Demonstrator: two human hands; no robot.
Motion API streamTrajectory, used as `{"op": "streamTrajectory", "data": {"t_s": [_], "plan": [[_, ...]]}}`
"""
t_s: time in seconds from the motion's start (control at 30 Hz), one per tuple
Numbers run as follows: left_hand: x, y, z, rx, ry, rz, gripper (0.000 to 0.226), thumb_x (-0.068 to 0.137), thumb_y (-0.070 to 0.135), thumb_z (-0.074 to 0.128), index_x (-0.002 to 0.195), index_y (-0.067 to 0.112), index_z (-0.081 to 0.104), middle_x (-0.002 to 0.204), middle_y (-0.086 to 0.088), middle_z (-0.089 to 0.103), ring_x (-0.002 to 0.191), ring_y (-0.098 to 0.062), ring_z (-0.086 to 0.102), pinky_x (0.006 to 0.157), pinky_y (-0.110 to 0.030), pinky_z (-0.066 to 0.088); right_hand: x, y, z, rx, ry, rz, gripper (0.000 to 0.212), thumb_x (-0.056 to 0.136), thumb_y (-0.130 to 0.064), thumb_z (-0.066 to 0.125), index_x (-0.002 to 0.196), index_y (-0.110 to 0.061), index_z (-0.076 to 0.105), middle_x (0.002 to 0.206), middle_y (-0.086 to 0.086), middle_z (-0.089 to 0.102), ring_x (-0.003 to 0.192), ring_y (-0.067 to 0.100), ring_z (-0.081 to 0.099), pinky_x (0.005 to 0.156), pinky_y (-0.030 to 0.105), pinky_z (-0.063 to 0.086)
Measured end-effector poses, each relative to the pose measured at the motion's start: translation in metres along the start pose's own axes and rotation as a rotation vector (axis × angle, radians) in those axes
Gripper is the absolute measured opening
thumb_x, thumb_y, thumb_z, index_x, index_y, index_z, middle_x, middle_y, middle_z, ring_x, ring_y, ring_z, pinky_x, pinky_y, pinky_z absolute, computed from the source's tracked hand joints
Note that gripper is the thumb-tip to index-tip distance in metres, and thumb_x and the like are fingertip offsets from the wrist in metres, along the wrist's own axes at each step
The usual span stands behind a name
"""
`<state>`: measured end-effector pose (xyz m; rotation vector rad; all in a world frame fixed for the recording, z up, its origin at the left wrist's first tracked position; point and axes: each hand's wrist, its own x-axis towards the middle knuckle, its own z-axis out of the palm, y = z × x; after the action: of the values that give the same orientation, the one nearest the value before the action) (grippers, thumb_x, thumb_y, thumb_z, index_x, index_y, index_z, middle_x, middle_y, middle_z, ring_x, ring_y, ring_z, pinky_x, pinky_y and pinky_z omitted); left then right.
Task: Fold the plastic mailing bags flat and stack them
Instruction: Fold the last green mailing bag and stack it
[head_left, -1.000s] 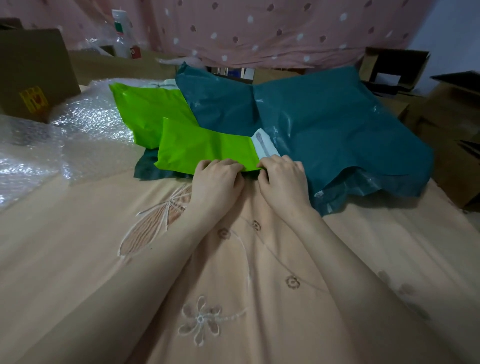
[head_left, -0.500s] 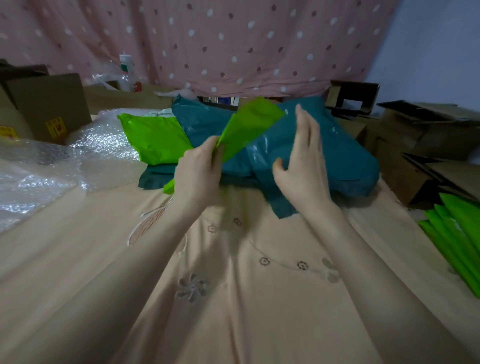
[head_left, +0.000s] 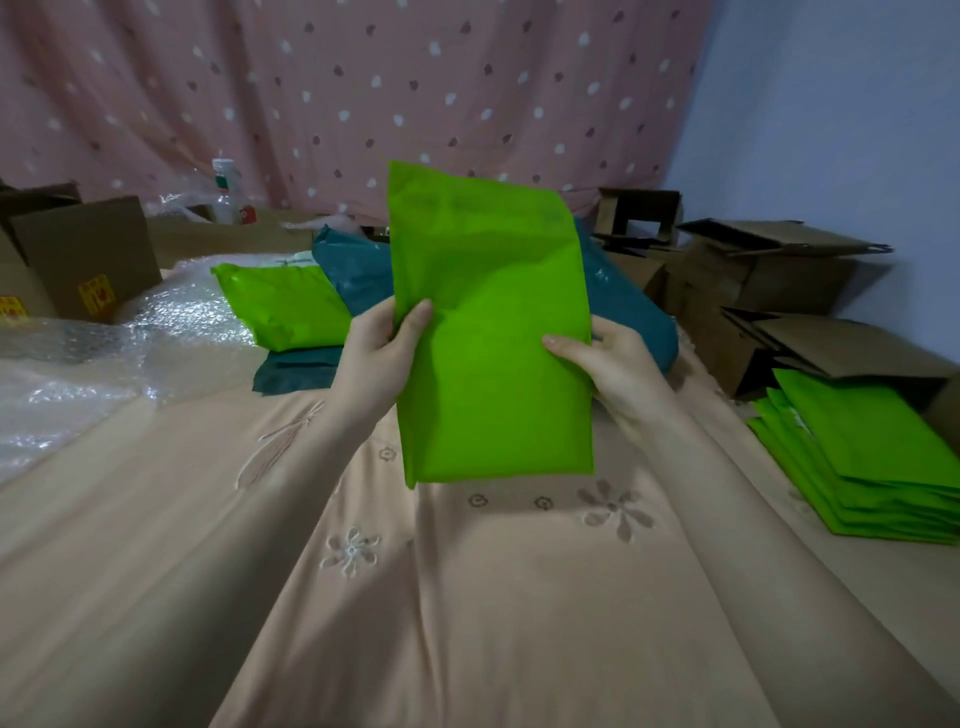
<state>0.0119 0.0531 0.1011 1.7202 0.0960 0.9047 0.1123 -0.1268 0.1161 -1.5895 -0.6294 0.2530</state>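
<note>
I hold a bright green mailing bag (head_left: 493, 343) upright in the air above the peach bedspread (head_left: 467, 597). My left hand (head_left: 382, 353) pinches its left edge with the thumb on the front. My right hand (head_left: 608, 364) pinches its right edge the same way. Behind it lie another green bag (head_left: 283, 304) and a crumpled teal bag (head_left: 628, 306), partly hidden by the held one. A stack of flat green bags (head_left: 862, 457) sits at the right edge of the bed.
Bubble wrap (head_left: 104, 353) covers the left side of the bed. Cardboard boxes stand at the left (head_left: 78, 254) and pile up at the right (head_left: 769, 280). A plastic bottle (head_left: 228, 192) stands near the dotted pink curtain (head_left: 363, 93).
The green bag went from lying on the bed under both hands to being lifted by my left hand, and now both hands hold it upright. The view has swung right.
</note>
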Motion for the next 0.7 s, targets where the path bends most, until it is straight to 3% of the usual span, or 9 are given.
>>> {"op": "streamTrajectory", "data": {"t_s": [0.13,0.23,0.3,0.4,0.47,0.53,0.6,0.7], "plan": [[-0.011,0.001,0.009,-0.029,-0.074,-0.109,0.016,0.097,0.029,0.045,0.094,0.025,0.060,0.087,0.011,0.065,0.070,0.008,0.062,0.062,-0.012,0.050,-0.014,0.004,-0.013,0.013,0.071,-0.065,0.014,0.083,-0.001,0.065,0.090,-0.014,0.067,0.088,0.001,0.070,0.071,0.007,0.069,0.068,0.023,0.057],[-0.020,-0.001,0.016,-0.064,-0.160,-0.219,0.006,0.091,0.028,0.057,0.096,0.029,0.060,0.095,0.012,0.067,0.080,0.003,0.065,0.067,-0.011,0.052,-0.019,0.010,-0.018,0.031,0.135,-0.048,0.017,0.084,-0.001,0.065,0.100,-0.006,0.065,0.089,0.001,0.069,0.074,0.010,0.068,0.073,0.030,0.057],[-0.025,-0.004,0.018,-0.048,-0.145,-0.238,0.010,0.086,0.022,0.065,0.096,0.026,0.063,0.095,0.010,0.068,0.081,0.001,0.066,0.069,-0.013,0.053,-0.020,0.016,-0.018,-0.026,0.203,-0.033,0.027,0.083,-0.005,0.067,0.109,-0.004,0.057,0.090,-0.002,0.066,0.080,0.015,0.066,0.082,0.037,0.054],[-0.032,-0.006,0.024,0.147,0.020,-0.106,0.015,0.087,0.019,0.065,0.101,0.020,0.067,0.089,0.010,0.068,0.079,0.000,0.064,0.072,-0.020,0.053,-0.029,0.026,-0.012,-0.400,0.381,-0.138,0.042,0.083,-0.021,0.070,0.118,-0.012,0.048,0.103,-0.003,0.053,0.103,0.018,0.054,0.094,0.035,0.045],[-0.037,-0.001,0.032,0.293,0.102,0.050,0.015,0.088,0.020,0.063,0.101,0.017,0.069,0.088,0.007,0.068,0.078,0.000,0.060,0.072,-0.017,0.048,-0.039,0.027,-0.001,-0.465,0.331,-0.261,0.038,0.086,-0.031,0.065,0.117,-0.018,0.050,0.112,-0.003,0.050,0.108,0.017,0.052,0.094,0.031,0.043],[-0.044,0.007,0.043,0.334,0.085,0.165,0.021,0.088,0.029,0.061,0.102,0.015,0.069,0.092,0.005,0.068,0.078,-0.002,0.060,0.071,-0.013,0.045,-0.050,0.023,0.014,-0.303,0.136,-0.213,0.044,0.085,-0.049,0.059,0.120,-0.024,0.051,0.120,-0.006,0.054,0.109,0.010,0.055,0.094,0.028,0.046],[-0.054,0.016,0.055,0.299,-0.017,0.202,0.034,0.090,0.041,0.050,0.111,0.020,0.067,0.103,0.008,0.068,0.089,-0.002,0.062,0.078,-0.019,0.050,-0.058,0.015,0.025,-0.066,-0.014,-0.119,0.056,0.078,-0.061,0.056,0.123,-0.027,0.052,0.121,-0.008,0.060,0.111,0.004,0.057,0.096,0.027,0.045],[-0.064,0.024,0.065,0.047,-0.165,0.079,0.043,0.093,0.041,0.033,0.122,0.026,0.060,0.115,0.007,0.065,0.103,-0.001,0.060,0.081,-0.028,0.055,-0.060,0.008,0.026,0.242,-0.047,-0.060,0.043,0.078,-0.050,0.065,0.113,-0.025,0.058,0.110,-0.006,0.068,0.108,0.009,0.062,0.096,0.031,0.048]]}}
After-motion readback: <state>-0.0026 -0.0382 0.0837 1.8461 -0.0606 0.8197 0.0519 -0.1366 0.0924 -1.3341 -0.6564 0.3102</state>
